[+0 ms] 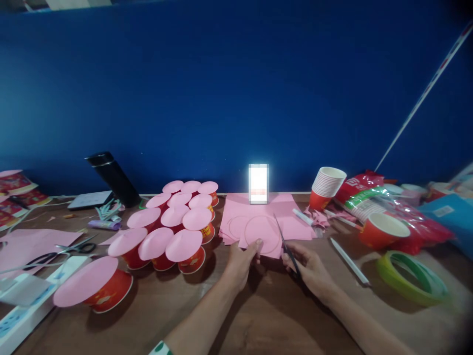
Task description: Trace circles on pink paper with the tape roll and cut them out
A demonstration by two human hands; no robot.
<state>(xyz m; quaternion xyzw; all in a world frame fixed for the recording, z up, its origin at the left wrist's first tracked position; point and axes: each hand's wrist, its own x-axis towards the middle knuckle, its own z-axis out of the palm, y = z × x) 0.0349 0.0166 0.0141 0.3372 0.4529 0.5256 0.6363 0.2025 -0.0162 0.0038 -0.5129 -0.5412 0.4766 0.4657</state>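
Between my two hands is a pink paper sheet (263,230) with a circle drawn on it. My left hand (242,264) pinches its lower left edge, thumb on top. In my right hand (308,270) is a pair of scissors (291,254), its blades pointing up along the sheet's right side; whether they touch the paper I cannot tell. Behind the held sheet lies a stack of pink paper (288,207), the top one also bearing a drawn circle. To the left stand several upturned red paper cups (192,261) topped with pink paper cones (185,244).
A lit phone (258,185) leans on the blue wall. Stacked paper cups (327,187), a white pen (349,261), a loose cup (384,230) and green tape (412,278) sit at right. At left are a black flask (113,180), more scissors (79,246) and a power strip (44,296).
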